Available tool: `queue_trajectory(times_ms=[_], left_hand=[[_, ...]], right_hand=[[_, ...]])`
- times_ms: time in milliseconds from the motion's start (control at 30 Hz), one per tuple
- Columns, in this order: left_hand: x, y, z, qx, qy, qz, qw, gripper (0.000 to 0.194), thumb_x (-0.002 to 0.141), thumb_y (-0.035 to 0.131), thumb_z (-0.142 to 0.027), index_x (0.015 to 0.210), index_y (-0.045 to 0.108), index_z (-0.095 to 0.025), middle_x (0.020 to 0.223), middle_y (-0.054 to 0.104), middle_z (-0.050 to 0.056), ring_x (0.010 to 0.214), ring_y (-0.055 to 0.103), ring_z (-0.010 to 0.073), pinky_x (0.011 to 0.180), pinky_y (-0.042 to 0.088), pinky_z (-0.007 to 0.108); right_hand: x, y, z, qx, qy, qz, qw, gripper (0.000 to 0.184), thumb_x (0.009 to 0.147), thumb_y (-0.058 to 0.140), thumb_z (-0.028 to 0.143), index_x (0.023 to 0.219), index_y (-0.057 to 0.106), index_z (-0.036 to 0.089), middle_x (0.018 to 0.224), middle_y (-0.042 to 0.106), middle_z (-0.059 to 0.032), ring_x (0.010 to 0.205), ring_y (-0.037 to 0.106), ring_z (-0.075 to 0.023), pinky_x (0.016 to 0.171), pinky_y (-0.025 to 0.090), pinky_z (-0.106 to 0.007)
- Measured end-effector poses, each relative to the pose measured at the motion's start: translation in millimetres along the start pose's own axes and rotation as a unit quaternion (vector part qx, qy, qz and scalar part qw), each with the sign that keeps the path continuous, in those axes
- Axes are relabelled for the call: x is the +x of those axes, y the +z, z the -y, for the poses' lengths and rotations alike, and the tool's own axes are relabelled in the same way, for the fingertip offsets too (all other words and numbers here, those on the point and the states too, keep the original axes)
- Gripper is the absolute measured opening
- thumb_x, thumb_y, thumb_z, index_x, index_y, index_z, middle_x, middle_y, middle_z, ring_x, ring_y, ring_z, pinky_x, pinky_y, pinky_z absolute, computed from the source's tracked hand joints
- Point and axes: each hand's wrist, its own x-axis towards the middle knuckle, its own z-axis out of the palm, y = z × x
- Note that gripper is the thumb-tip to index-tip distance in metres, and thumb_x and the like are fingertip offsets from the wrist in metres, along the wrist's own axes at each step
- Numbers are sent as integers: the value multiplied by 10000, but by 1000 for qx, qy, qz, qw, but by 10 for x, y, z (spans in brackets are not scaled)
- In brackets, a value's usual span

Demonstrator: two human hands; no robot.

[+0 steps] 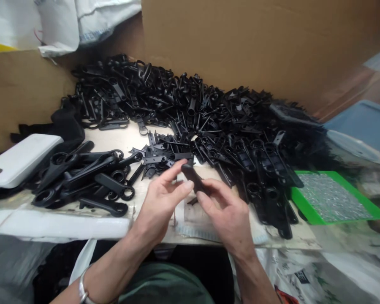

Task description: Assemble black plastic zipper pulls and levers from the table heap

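Between my two hands, above the front of the table, is a black plastic part (192, 175), long and narrow with a rounded end. My left hand (163, 190) pinches its upper end between thumb and fingers. Around its lower end the fingers of my right hand (228, 209) are closed, hiding that end. Just behind my hands lie several small flat black pieces with forked ends (155, 159). To the left is a loose heap of black ring-ended handles (104, 181). More black parts (266, 169) lie to the right of my right hand.
A large pile of black parts (177, 97) leans against a cardboard wall (256, 42). At the right stands a green tray (313, 217) of small shiny metal pieces. A white power bank (25, 158) lies at the left, above a white wrapped roll (57, 223) along the front edge.
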Motion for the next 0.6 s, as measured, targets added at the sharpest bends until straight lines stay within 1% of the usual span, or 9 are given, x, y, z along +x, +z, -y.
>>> queue_trajectory(times_ms=[33, 67, 100, 167, 200, 267, 333, 467, 600], left_hand=[[-12, -34, -23, 116, 74, -30, 990, 434, 860, 628, -230, 1284, 536, -248, 1415, 495, 42, 1320, 419, 256, 1126, 296, 437], [-20, -64, -47, 235, 151, -43, 959, 460, 848, 646, -226, 1290, 524, -254, 1451, 452, 42, 1364, 353, 265, 1142, 249, 449], [-25, -87, -70, 341, 215, -30, 915, 436, 844, 650, -217, 1265, 542, -249, 1437, 469, 48, 1377, 325, 272, 1152, 198, 467], [-25, -104, -102, 469, 269, 60, 839, 261, 879, 596, -201, 1139, 619, -219, 1218, 641, 73, 1267, 457, 280, 1127, 167, 506], [-22, -98, -108, 487, 256, 113, 827, 195, 906, 549, -195, 1075, 644, -211, 1057, 698, 63, 1134, 554, 262, 1088, 222, 502], [-19, -62, -92, 461, 195, 182, 846, 195, 942, 477, -202, 1021, 655, -202, 867, 703, 34, 875, 619, 204, 943, 371, 412], [-26, -15, -38, 393, 148, 212, 883, 207, 948, 461, -211, 1038, 647, -196, 882, 693, 31, 798, 607, 174, 785, 426, 310], [-62, 56, 153, 297, 119, 213, 923, 274, 900, 454, -114, 1100, 631, -178, 948, 680, 42, 825, 606, 172, 727, 442, 266], [-80, 74, 305, 275, 77, 183, 941, 248, 882, 452, -124, 982, 673, -174, 807, 663, 23, 728, 587, 159, 693, 448, 264]], right_hand=[[23, -72, 4, -23, -19, 7, 1000, 148, 859, 635, 167, 990, 659, 232, 993, 650, -24, 925, 619, -210, 861, 493, -335], [43, -145, 9, -34, -32, 17, 999, 145, 843, 648, 161, 967, 672, 231, 988, 638, -27, 940, 605, -221, 876, 473, -348], [58, -215, 16, -37, -42, 32, 998, 139, 832, 661, 163, 950, 681, 234, 989, 629, -29, 955, 592, -230, 887, 458, -359], [71, -323, 27, -38, -64, 69, 995, 136, 837, 669, 179, 955, 684, 245, 1000, 617, -30, 973, 579, -232, 897, 447, -365], [68, -356, 30, -31, -69, 84, 994, 140, 850, 664, 186, 973, 678, 252, 1011, 612, -29, 983, 576, -227, 902, 447, -362], [51, -380, 27, 5, -56, 102, 993, 159, 871, 656, 199, 1016, 656, 262, 1045, 605, -27, 1019, 569, -217, 922, 449, -350], [26, -359, 11, 61, -13, 108, 992, 192, 863, 671, 204, 1042, 638, 266, 1087, 611, -21, 1064, 567, -212, 939, 457, -332], [-6, -274, -56, 97, 64, 111, 987, 152, 836, 676, 175, 966, 664, 252, 1036, 672, 6, 1018, 618, -190, 826, 522, -254], [-9, -218, -148, 59, 78, 106, 990, 100, 813, 686, 180, 895, 670, 236, 943, 697, 12, 907, 655, -184, 743, 534, -245]])
